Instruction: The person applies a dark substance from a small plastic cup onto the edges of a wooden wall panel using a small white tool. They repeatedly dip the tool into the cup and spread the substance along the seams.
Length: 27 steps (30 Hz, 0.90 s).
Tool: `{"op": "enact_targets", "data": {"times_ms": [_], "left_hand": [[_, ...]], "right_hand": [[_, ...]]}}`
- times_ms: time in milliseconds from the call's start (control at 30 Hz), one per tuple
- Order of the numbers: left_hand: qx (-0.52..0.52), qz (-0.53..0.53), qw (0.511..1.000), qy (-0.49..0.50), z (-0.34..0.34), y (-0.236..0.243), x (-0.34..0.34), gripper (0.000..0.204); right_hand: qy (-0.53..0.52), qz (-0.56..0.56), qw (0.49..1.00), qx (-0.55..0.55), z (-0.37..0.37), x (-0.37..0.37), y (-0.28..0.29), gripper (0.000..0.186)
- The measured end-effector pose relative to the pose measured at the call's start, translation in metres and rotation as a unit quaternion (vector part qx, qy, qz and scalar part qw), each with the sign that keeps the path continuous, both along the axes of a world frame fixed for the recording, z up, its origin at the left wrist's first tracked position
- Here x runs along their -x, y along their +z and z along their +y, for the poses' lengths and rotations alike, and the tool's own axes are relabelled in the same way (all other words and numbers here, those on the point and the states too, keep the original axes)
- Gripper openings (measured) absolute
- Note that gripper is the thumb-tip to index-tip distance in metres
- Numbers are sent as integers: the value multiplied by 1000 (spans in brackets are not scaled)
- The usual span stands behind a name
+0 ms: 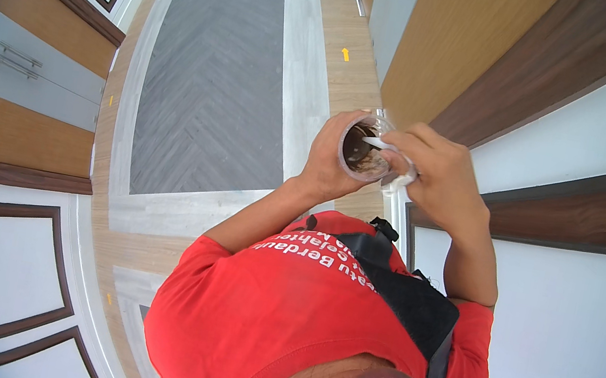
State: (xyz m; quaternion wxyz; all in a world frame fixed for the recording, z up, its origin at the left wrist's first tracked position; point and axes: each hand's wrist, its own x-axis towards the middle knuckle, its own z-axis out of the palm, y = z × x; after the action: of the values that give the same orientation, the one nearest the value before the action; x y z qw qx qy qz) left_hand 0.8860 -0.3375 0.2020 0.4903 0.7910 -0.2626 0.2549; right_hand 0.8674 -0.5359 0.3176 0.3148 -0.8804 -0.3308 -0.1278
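A clear plastic cup (pixel 361 154) with dark brown stuff inside and smeared on its wall is gripped in my left hand (pixel 328 157), fingers wrapped round its side. My right hand (pixel 441 176) is closed on a white stick-like tool (pixel 377 142) at the cup's right, its end reaching into the cup. Something white (pixel 401 180) shows below my right fingers; I cannot make out what it is. Both hands are held up in front of my red shirt (pixel 300 301), which has a black strap (pixel 417 320) across it.
I am in a corridor with a grey plank floor (pixel 218 71), pale borders and yellow arrow markers (pixel 345 54). Wood-and-white doors (pixel 25 126) with bar handles stand on the left. Wood panels and white wall (pixel 530 315) run close along my right side.
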Motion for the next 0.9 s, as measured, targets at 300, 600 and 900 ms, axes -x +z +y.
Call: {"op": "enact_targets", "data": {"times_ms": [300, 600, 900], "left_hand": [[113, 98, 989, -12, 2, -7, 2, 90], [131, 158, 978, -38, -2, 6, 7, 91], [131, 200, 969, -68, -6, 15, 13, 92]], "right_hand": [[-49, 58, 982, -174, -28, 2, -2, 23], [-117, 264, 839, -461, -38, 2, -26, 27], [-54, 247, 768, -589, -46, 5, 19, 24]]}}
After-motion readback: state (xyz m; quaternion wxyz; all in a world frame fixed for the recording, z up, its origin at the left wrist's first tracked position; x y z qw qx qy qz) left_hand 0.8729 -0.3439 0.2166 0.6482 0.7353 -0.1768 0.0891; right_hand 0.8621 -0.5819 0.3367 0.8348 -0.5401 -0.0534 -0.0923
